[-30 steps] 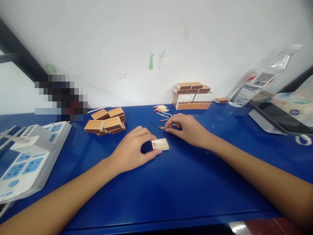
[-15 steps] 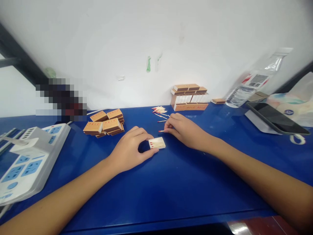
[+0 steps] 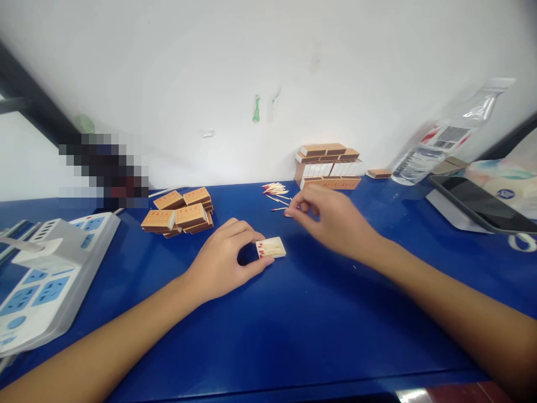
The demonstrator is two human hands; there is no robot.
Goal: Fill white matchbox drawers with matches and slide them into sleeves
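Observation:
My left hand (image 3: 224,258) rests on the blue table (image 3: 293,324) and pinches the left end of a small open matchbox tray (image 3: 271,247) with red-tipped matches in it. My right hand (image 3: 331,219) hovers just beyond the tray, fingers pinched on a red-tipped match (image 3: 289,214). A small heap of loose matches (image 3: 276,190) lies a little further back, close to the right hand's fingertips.
A pile of closed orange matchboxes (image 3: 178,214) sits at the left. A stack of boxes and white trays (image 3: 327,166) stands by the wall. A white power strip (image 3: 42,268) lies far left. A plastic bottle (image 3: 444,140) and a dark tablet (image 3: 482,210) sit at the right.
My right hand has lifted off the table with a match pinched in its fingers and shifted slightly right. My left hand and the tray have stayed in place.

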